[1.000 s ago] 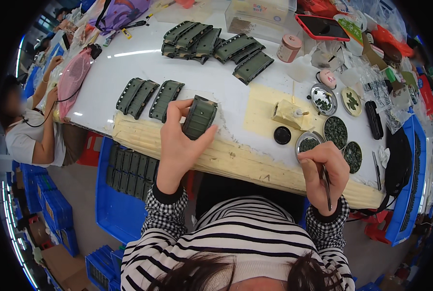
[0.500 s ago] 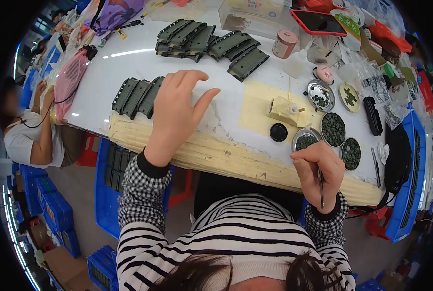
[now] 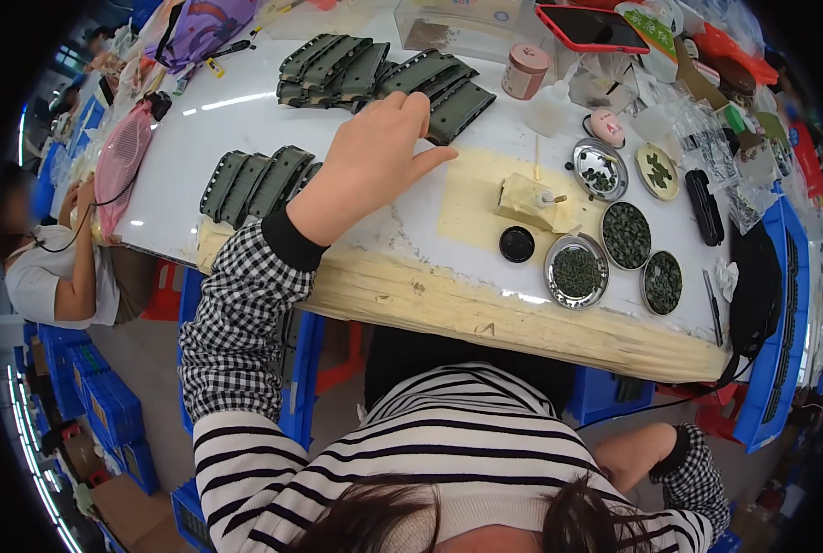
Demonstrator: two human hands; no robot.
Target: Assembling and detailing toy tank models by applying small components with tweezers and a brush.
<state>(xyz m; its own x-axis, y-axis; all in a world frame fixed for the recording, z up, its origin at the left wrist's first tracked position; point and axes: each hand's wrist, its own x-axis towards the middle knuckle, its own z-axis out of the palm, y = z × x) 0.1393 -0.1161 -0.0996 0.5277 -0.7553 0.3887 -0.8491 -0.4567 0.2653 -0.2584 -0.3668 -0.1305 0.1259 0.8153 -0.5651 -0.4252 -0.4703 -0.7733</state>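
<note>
My left hand (image 3: 375, 152) reaches over the table beside a pile of dark green curved moulded pieces (image 3: 333, 69). Its thumb points right, apart from the bent fingers, which come up to the nearest green piece (image 3: 458, 112); whether they touch it is unclear. More of these pieces (image 3: 255, 184) lie side by side left of my wrist, partly covered by my sleeve. Down at the lower right, below the table edge, my right hand (image 3: 634, 453) is close against my body. Its fingers are hidden, so anything in them cannot be seen.
Round dishes of small dark green bits (image 3: 577, 272) stand at the right, near a black lid (image 3: 517, 243) and a yellowish block (image 3: 527, 203). Farther back are a pink jar (image 3: 526, 71) and a red-edged phone (image 3: 593, 29). A person (image 3: 57, 258) sits at the left.
My left hand has moved away from me and right, toward the pile. My right hand, which held a thin metal tool over the dishes, has dropped to my side.
</note>
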